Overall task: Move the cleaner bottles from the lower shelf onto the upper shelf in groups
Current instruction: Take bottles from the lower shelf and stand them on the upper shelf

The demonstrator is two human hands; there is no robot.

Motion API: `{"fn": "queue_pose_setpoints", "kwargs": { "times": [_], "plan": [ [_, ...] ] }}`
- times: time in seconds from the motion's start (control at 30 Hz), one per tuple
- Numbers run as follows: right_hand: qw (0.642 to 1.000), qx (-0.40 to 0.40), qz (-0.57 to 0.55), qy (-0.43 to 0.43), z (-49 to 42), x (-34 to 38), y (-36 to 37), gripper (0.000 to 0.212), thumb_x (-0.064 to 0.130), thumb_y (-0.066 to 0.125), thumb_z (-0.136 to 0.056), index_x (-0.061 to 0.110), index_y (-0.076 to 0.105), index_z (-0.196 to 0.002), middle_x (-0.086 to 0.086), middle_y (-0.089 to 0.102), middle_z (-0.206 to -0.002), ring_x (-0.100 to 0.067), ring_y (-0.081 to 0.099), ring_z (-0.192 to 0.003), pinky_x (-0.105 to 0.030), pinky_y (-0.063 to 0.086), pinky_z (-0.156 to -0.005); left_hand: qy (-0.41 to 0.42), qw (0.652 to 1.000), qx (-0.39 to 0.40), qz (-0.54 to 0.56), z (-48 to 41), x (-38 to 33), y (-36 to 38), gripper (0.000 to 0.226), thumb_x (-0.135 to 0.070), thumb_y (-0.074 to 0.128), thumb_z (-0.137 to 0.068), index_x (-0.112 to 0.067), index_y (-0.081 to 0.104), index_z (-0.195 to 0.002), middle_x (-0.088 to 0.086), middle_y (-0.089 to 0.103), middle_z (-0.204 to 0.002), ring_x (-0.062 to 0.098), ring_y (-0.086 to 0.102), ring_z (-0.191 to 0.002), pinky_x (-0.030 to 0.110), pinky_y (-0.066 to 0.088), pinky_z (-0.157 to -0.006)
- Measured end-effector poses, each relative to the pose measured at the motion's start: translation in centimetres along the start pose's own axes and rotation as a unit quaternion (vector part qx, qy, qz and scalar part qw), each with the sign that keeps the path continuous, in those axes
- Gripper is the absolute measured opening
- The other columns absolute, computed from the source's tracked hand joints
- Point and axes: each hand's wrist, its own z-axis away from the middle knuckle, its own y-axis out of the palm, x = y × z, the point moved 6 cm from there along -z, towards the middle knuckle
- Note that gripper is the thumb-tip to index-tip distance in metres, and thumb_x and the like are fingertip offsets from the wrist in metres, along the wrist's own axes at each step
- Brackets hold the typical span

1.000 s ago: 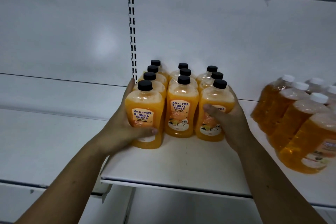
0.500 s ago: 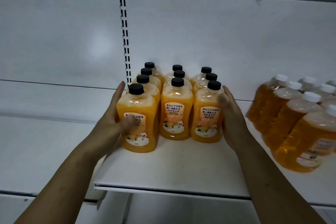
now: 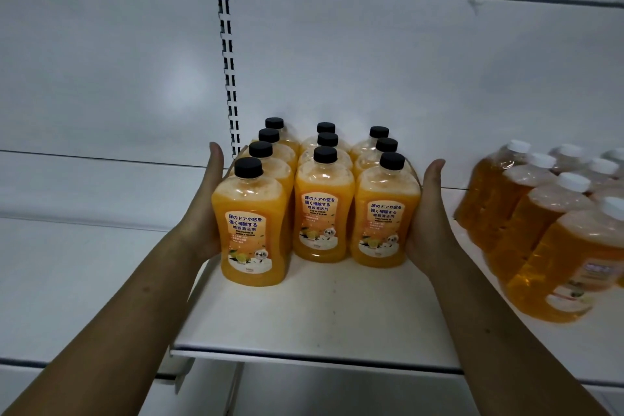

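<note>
We log left hand (image 3: 206, 213) and right hand (image 3: 427, 213) flat, fingers straight, pressing opposite sides of the black-capped orange plastic cleaner bottles (image 3: 324, 209) standing on the white metal shelf (image 3: 320, 314). Rear bottles are mostly hidden; the white-capped amber bottles (image 3: 540, 233) are cut off at right.

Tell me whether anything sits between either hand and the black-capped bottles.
Nothing visible does. The left hand lies flat against the side of the front-left bottle, and the right hand against the front-right bottle, both touching the black-capped bottles directly. The white-capped bottles stand apart, beyond the right hand.
</note>
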Motion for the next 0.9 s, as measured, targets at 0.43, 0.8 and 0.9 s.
{"fn": "queue_pose_setpoints", "kwargs": {
  "times": [0.43, 0.8, 0.9],
  "plan": [
    [0.999, -0.032, 0.018, -0.018, 0.7, 0.1, -0.2, 0.096, 0.089, 0.025, -0.077, 0.034, 0.051, -0.151, -0.009, 0.072, -0.132, -0.033, 0.071, -0.118, -0.063, 0.051, -0.106, 0.005, 1.0, -0.005, -0.002, -0.1, -0.2, -0.3, 0.084, -0.081, 0.021, -0.093, -0.031, 0.049, -0.153, 0.01, 0.079, -0.114, 0.03, 0.079, -0.091, 0.039, 0.064, -0.064],
    [0.998, -0.026, 0.038, 0.037, 1.8, -0.8, -0.4, 0.093, 0.087, 0.022, -0.074, 0.033, 0.063, -0.137, -0.009, 0.078, -0.119, -0.029, 0.075, -0.111, -0.058, 0.051, -0.106, 0.029, 1.0, -0.009, 0.006, -0.5, 0.3, -0.2, 0.073, -0.074, 0.02, -0.098, -0.027, 0.058, -0.14, 0.007, 0.081, -0.093, 0.024, 0.08, -0.076, 0.034, 0.063, -0.056],
    [0.998, -0.026, 0.039, 0.041, 2.0, -0.8, -0.4, 0.091, 0.086, 0.023, -0.073, 0.033, 0.064, -0.135, -0.009, 0.078, -0.118, -0.029, 0.075, -0.11, -0.058, 0.051, -0.107, 0.029, 0.999, -0.018, -0.012, -0.2, 0.3, 0.1, 0.072, -0.074, 0.02, -0.098, -0.028, 0.058, -0.139, 0.007, 0.081, -0.094, 0.024, 0.08, -0.077, 0.034, 0.063, -0.056]
  ]
}}
